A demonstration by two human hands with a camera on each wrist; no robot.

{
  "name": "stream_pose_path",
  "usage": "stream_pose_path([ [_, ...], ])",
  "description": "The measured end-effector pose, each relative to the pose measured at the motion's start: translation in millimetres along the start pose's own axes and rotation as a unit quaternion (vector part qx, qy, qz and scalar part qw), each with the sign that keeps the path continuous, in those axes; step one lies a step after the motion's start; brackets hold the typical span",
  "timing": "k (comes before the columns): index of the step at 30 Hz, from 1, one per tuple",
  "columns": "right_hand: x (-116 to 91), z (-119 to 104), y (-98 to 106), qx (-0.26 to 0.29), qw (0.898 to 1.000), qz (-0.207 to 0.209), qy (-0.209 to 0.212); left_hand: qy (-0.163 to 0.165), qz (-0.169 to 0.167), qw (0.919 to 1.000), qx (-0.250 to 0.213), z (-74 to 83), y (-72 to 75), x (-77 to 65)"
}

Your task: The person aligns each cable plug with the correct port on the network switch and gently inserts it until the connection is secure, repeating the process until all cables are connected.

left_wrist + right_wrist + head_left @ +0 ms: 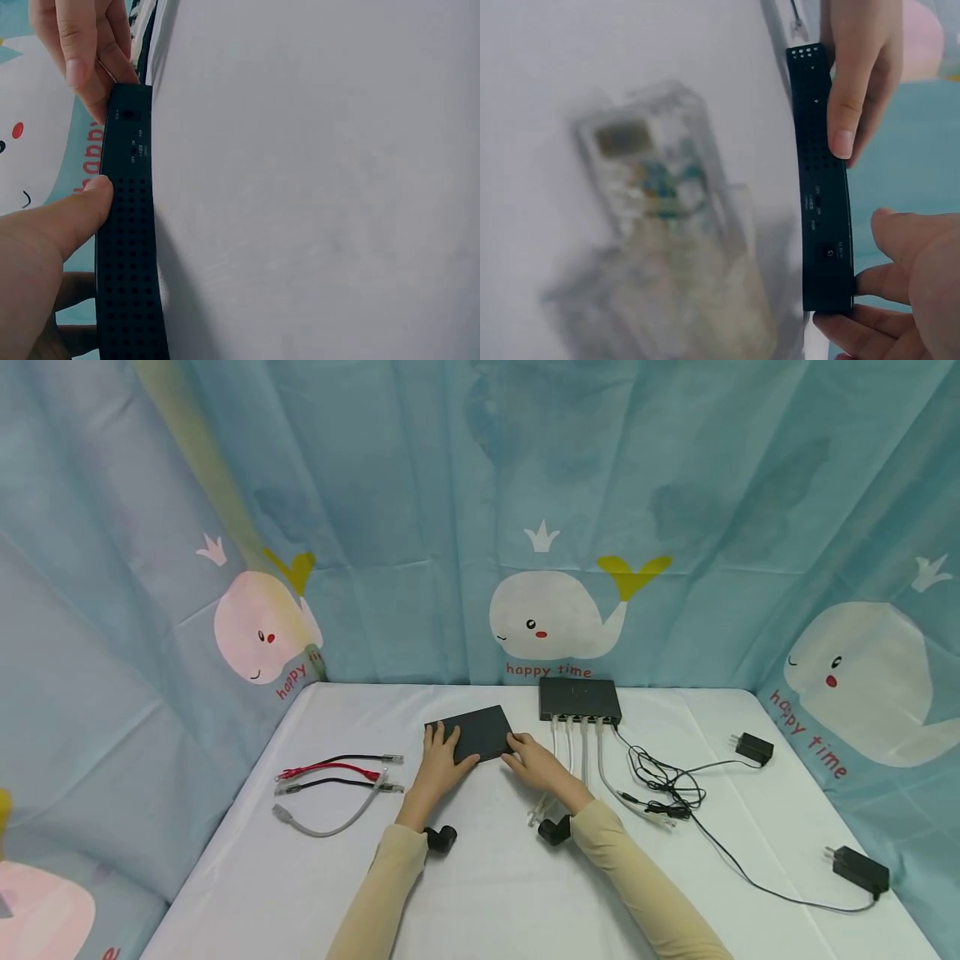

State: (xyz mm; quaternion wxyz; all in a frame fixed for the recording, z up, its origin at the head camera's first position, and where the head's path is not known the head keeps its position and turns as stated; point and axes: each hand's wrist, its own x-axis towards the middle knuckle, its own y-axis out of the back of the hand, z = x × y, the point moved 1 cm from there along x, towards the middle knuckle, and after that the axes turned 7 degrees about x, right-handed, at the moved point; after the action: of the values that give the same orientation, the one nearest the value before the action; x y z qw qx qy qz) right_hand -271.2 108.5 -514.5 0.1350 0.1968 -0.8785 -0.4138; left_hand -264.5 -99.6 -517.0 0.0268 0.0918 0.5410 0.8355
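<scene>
A black network switch [480,732] lies slightly turned on the white table, its near side perforated, with a small slide switch and a round power socket showing in the wrist views. My left hand [440,766] holds its left part, the fingers over the top and the thumb [94,196] on the edge of the near side. At the opposite end my right hand [538,764] grips the right corner, fingers [866,322] against the short side. Behind and to the right, a second black switch [579,699] has several network cables [585,752] plugged in along its front.
Left on the table lie black cables [341,782], a red cable [330,767] and a grey cable [322,834]. On the right are tangled black power cords [667,785] and two power adapters, one farther back [754,749] and one nearer [861,870]. A whale-print curtain [420,610] surrounds the table.
</scene>
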Motion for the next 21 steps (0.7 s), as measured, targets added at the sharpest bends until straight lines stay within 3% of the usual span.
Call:
stream_pose_path([
  [16,-26,-5,4,-0.008,0.999,-0.021,0.028,-0.003,-0.022,0.9998,-0.004,5.6,4.5,-22.3],
  [21,-34,-9,4,-0.035,0.999,-0.020,0.034,-0.009,-0.030,0.9995,0.004,6.2,4.8,-29.7],
])
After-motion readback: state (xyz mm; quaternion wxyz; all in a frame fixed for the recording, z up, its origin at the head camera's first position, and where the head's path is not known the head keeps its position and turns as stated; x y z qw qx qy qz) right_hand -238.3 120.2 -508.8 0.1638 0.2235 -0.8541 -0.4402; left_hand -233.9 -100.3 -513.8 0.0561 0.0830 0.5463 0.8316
